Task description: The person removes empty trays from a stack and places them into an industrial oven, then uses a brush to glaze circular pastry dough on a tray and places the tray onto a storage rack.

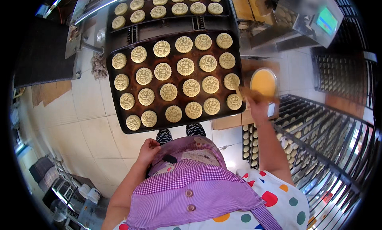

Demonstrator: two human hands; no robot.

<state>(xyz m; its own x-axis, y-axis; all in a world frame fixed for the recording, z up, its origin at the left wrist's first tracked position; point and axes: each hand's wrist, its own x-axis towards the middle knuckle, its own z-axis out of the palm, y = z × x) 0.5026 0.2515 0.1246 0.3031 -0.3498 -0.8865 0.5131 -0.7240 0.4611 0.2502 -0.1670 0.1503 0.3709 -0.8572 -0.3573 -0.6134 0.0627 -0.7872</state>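
A dark baking tray [155,106] lies in front of me, bearing rows of round, pale, stamped mooncakes [185,66]. At its right edge my right hand [258,100] is closed around a flat wooden-handled pastry brush [241,93], both smeared by motion. The bristles are at the tray's near right corner, beside the end mooncakes; contact cannot be made out. Just beyond that hand stands a round container of orange-yellow liquid [264,83], like egg wash. My left hand [149,149] hangs near my apron, its fingers loosely curled with nothing visible in them.
Another tray of mooncakes [167,11] sits farther back on the conveyor [159,29]. A metal rack [318,130] with loaded trays stands at right. A machine with a lit screen [327,21] is at the far right; a dark belt [47,51] is at left.
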